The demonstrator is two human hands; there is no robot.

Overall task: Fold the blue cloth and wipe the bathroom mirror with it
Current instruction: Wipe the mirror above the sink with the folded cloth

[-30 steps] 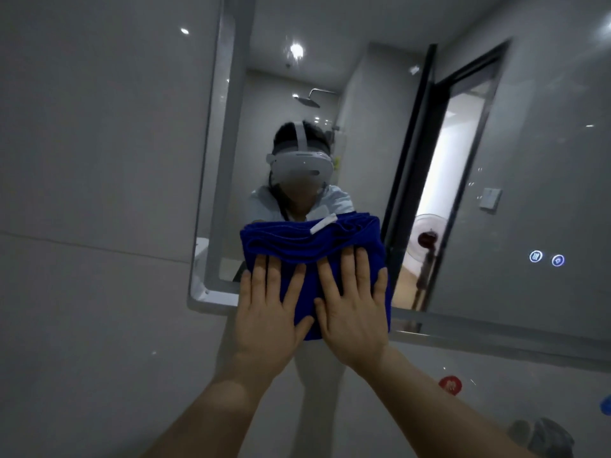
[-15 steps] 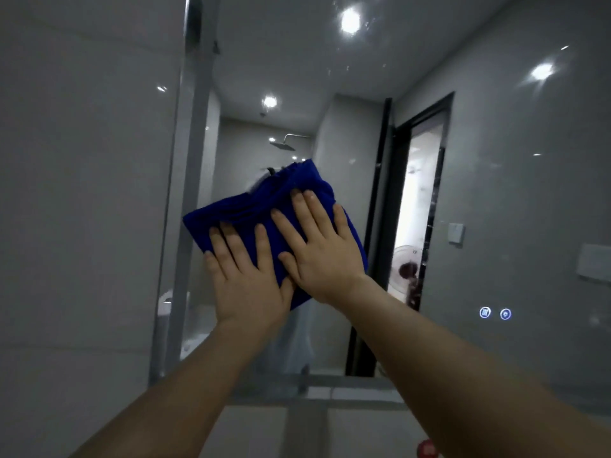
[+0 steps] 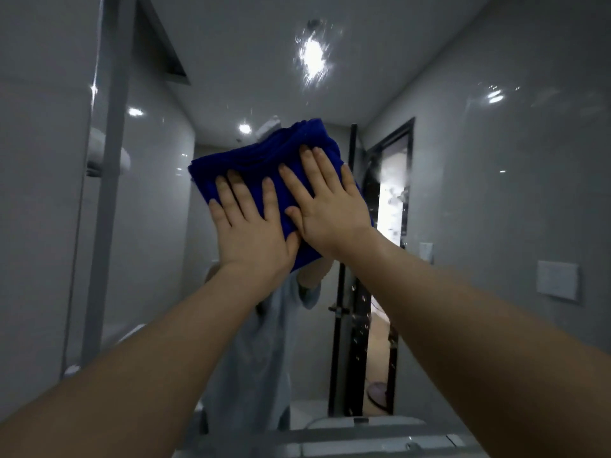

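You are pressing the folded cloth [image 3: 264, 160] flat against the mirror [image 3: 479, 193], left hand [image 3: 251, 233] and right hand [image 3: 330, 206] side by side, fingers [image 3: 241, 196] straight and spread, likely spreading wiping pressure evenly.

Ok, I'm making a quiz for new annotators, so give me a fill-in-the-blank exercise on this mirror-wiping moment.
1. Both hands press the folded blue cloth against the bathroom ____.
2. On the cloth, the left hand sits ____ than the right hand.
3. The fingers of both hands are ____, not curled.
4. The reflected doorway shows to the ____ of the cloth.
Missing words: mirror; lower; straight; right.
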